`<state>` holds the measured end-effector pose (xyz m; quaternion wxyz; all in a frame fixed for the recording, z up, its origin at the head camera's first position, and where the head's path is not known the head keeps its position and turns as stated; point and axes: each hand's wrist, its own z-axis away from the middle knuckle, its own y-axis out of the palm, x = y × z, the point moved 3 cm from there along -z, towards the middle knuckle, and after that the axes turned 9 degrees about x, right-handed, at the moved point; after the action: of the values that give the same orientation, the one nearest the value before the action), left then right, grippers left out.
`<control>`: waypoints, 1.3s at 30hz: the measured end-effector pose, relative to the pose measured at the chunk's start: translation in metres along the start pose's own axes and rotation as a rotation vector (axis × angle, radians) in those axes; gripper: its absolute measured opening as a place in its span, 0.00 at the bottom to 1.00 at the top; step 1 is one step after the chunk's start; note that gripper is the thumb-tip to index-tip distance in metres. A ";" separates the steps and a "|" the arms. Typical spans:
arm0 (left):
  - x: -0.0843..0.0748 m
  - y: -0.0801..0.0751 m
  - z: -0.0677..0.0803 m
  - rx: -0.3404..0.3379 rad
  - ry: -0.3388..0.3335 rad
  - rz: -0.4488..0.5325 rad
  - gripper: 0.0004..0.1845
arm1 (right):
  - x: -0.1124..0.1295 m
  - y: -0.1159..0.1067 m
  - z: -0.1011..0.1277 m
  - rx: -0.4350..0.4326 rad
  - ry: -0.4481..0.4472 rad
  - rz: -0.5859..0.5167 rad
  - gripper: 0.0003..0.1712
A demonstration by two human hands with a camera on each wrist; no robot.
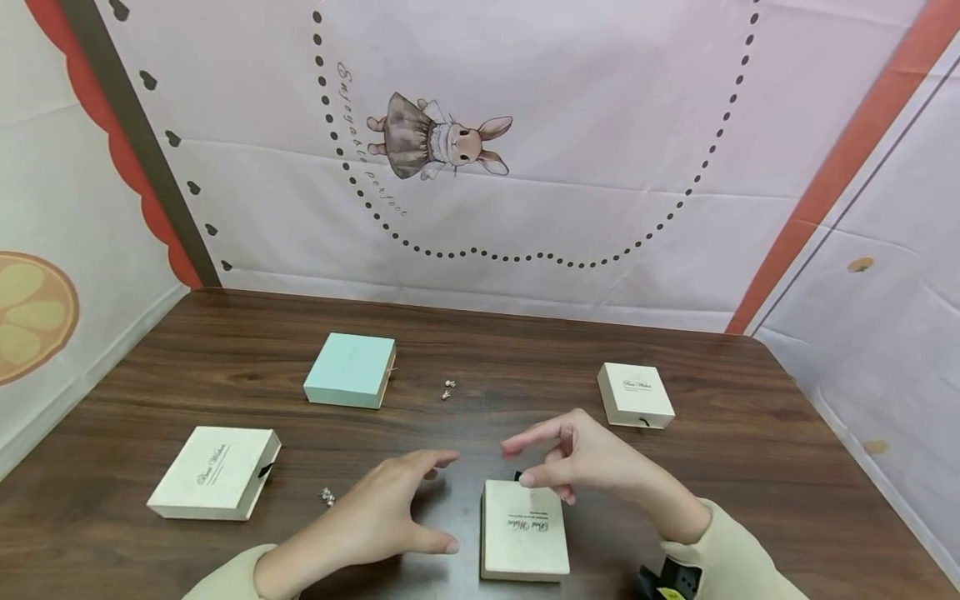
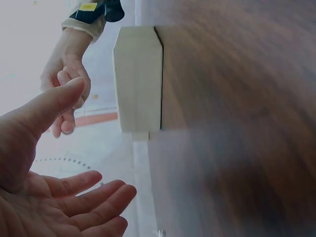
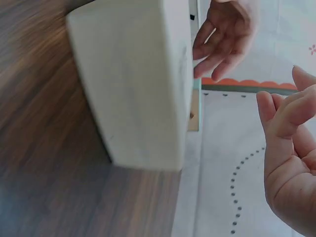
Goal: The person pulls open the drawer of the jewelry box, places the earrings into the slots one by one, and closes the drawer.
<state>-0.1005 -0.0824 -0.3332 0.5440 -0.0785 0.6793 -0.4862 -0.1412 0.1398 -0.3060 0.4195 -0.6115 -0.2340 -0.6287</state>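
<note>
Hands (image 1: 480, 492) open above closed cream box (image 1: 522, 529).

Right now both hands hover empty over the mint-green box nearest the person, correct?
Not quite. The head view shows the left hand and right hand empty over a cream box; the mint-green box lies farther back, untouched.

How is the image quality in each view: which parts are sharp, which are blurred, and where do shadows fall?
Head view: even, soft light, all sharp; the left hand casts a faint shadow on the table beside the cream box. Left wrist view: the wood is smeared and out of focus, the box sharper. Right wrist view: the box fills the frame, soft and slightly blurred; the right hand is close and soft too.
</note>
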 end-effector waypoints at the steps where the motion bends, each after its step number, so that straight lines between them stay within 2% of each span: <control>1: 0.001 -0.002 0.002 -0.008 0.001 0.003 0.41 | 0.002 0.002 -0.002 0.003 -0.004 -0.005 0.22; 9: 0.010 -0.016 0.013 -0.071 0.037 -0.031 0.34 | 0.019 0.013 -0.019 0.012 0.010 -0.040 0.21; 16: 0.021 -0.033 0.027 -0.180 0.073 -0.114 0.29 | 0.034 0.021 -0.041 0.025 0.000 -0.042 0.20; 22: 0.034 -0.047 0.041 -0.248 0.024 -0.102 0.28 | 0.045 0.031 -0.060 0.035 -0.001 -0.040 0.21; 29: 0.050 -0.064 0.055 -0.276 -0.033 -0.086 0.30 | 0.050 0.045 -0.085 0.083 -0.024 -0.064 0.19; 35: 0.063 -0.077 0.064 -0.301 -0.048 -0.083 0.29 | 0.054 0.054 -0.103 0.110 -0.014 -0.049 0.19; 39: 0.073 -0.084 0.071 -0.300 -0.055 -0.077 0.30 | 0.053 0.056 -0.113 0.131 0.000 -0.091 0.20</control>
<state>-0.1067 -0.2131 -0.3137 0.5257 -0.1982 0.7257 -0.3972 -0.1545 0.0058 -0.2830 0.4295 -0.5717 -0.3021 -0.6304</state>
